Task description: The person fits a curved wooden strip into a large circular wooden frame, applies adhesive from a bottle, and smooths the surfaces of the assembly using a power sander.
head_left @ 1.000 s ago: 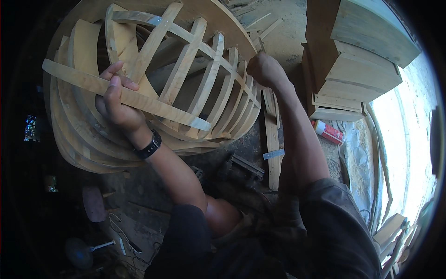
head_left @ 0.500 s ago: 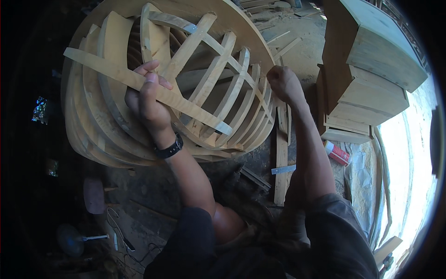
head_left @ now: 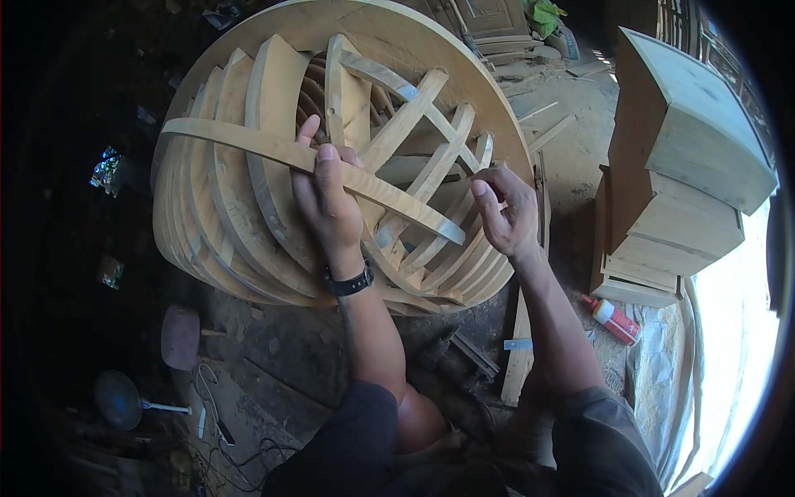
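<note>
My left hand, with a black watch on its wrist, grips a curved wooden strip near its middle, thumb on top. The strip slants across the front of a large rounded wooden frame made of curved ribs and crossing slats. Its lower right end carries a pale, bluish-white patch. Just to the right of that end, my right hand hovers before the frame's slats, fingers curled and thumb tip close to the index finger. Whatever its fingers hold, if anything, is hidden.
A wooden cabinet-like piece stands at the right. Beside it lies a red and white bottle. Below my right forearm are a board and a metal strip. At lower left are a mallet-like block, a round disc and cords.
The view has shifted, so the frame sits farther right and lower. My right hand has loosened from a fist and come nearer the strip's end. My left hand still grips the strip.
</note>
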Tool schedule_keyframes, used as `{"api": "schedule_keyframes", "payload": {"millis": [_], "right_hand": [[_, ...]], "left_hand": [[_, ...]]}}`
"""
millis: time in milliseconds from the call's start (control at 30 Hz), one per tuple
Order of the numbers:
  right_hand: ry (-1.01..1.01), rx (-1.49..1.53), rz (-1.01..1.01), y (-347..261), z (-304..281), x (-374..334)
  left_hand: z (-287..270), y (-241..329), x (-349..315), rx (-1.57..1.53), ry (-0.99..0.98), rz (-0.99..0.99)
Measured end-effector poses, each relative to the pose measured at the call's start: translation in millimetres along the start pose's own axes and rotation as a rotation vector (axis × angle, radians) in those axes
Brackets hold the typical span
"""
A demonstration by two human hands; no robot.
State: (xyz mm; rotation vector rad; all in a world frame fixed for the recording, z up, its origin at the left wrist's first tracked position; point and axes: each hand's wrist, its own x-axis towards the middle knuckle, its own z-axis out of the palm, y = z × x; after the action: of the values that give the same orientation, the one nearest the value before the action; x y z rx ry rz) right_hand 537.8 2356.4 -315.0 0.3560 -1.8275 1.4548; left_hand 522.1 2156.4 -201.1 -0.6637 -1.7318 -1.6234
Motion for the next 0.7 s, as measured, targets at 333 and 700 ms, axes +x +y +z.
{"api": "schedule_keyframes", "payload": {"millis": [333, 700], "right_hand": [[-0.079, -0.205, -0.221, -24.6, 39.0, -23.5], [-0.104, -0.197, -0.091, -26.3, 40.9, -28.2]], "left_hand": [[4.0, -4.4, 1.3, 0.116, 0.002, 0.088], [-4.9, -9.7, 11.8, 0.203, -0.236, 0.139]]}}
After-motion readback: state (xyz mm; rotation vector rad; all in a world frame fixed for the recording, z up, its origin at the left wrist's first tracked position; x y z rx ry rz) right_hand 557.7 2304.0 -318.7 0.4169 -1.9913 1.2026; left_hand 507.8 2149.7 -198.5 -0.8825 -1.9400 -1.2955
